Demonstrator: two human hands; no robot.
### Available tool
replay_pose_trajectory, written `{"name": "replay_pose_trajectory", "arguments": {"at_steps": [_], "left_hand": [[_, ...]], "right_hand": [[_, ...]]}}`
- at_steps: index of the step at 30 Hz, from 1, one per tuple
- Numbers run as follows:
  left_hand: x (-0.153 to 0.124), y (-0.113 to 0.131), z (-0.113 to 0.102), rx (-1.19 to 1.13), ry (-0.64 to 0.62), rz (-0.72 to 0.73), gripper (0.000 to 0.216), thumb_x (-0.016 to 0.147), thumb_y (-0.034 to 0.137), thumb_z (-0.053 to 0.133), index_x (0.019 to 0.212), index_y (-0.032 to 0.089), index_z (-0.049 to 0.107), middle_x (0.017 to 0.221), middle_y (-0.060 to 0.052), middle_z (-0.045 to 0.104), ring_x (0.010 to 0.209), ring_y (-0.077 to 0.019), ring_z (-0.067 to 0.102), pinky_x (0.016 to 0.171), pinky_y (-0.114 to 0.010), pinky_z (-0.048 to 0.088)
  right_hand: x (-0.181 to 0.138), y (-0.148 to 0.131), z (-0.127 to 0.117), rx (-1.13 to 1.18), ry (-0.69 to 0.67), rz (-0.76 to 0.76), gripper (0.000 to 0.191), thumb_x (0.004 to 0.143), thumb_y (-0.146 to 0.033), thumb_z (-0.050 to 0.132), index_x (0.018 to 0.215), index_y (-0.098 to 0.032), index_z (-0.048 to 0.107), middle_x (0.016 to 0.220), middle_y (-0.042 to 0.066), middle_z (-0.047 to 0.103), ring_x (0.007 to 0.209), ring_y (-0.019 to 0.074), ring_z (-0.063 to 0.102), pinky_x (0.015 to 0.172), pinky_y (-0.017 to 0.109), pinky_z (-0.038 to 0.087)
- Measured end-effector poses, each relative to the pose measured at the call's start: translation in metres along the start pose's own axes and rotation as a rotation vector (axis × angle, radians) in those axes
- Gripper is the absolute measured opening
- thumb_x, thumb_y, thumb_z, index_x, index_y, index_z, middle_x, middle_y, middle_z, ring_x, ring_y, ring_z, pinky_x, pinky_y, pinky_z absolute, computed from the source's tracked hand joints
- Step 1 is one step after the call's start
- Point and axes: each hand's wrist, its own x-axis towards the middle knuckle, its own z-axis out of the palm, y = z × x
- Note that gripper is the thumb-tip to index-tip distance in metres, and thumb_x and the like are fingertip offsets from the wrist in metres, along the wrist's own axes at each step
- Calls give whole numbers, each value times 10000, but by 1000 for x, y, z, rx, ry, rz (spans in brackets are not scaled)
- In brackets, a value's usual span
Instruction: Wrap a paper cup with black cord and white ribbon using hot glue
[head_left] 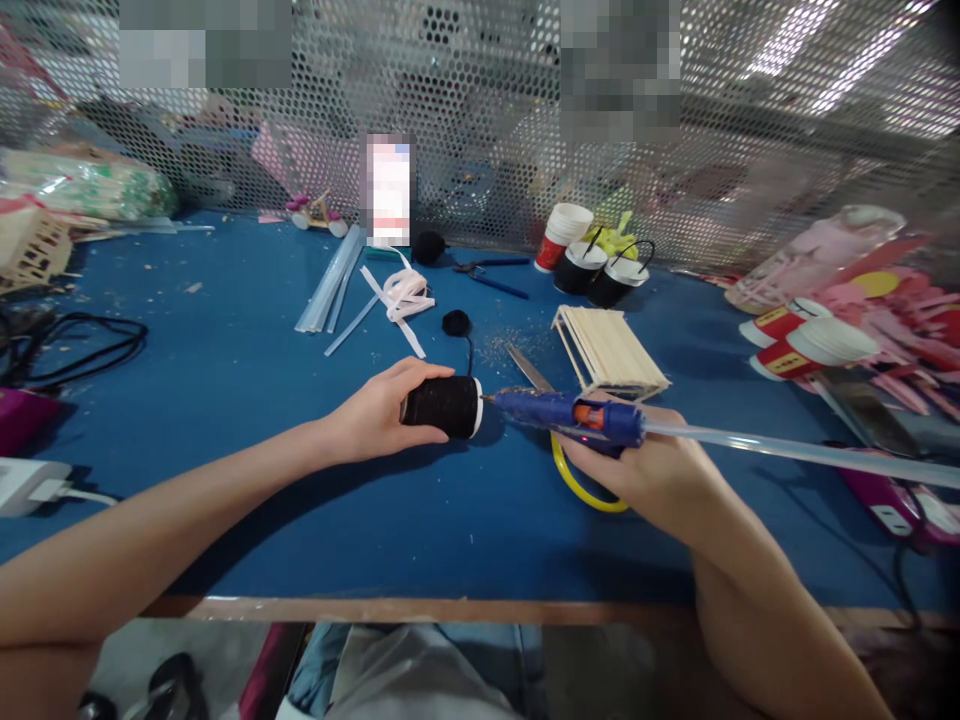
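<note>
My left hand [390, 408] is wrapped round a paper cup [442, 407] covered in black yarn, tipped on its side with the white rim facing right. From the cup a black strand leads up to a small black ball of yarn [456, 322]. My right hand [645, 460] grips a blue hot glue gun [555, 412], whose tip points left at the cup's rim; whether it touches is hard to tell. A long clear glue stick [787, 448] sticks out of the gun's back. Under the gun lie scissors [574, 480] with yellow handles, partly hidden.
Beyond my hands are a small wooden-stick rack [615, 345], white ribbon [405, 292], spare glue sticks [330, 280], pliers [491, 275] and a lit phone [390, 190]. Black-covered cups [616, 278] stand before the perforated metal screen [480, 120]. Red paper cups [810, 345] lie at right.
</note>
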Motion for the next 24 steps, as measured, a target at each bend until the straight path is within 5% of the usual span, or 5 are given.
{"name": "replay_pose_trajectory", "arguments": {"at_steps": [11,18,24], "left_hand": [[0,3,-2,28,-17,40,581,752,381,667,1249,198,429,1170,-116,517,1082,-244,525,928,-396,448],[-2,3,0,56,-26,130,587,766,325,665,1272,176,407,1186,-128,486,1121,-229,496,954,-365,439],[-3,3,0,69,-28,145,591,770,328,658,1283,201,394,1203,-127,475,1140,-240,491,967,-382,437]], "right_hand": [[0,-9,-7,29,-6,-25,143,760,-216,510,707,-213,643,573,33,634,483,157,557,467,273,447],[9,6,-8,-191,-33,-172,277,785,-307,448,715,-188,688,484,34,540,444,155,488,418,268,367],[9,0,-14,-97,8,-138,275,787,-312,446,673,-207,673,415,6,460,407,150,458,416,274,370]]}}
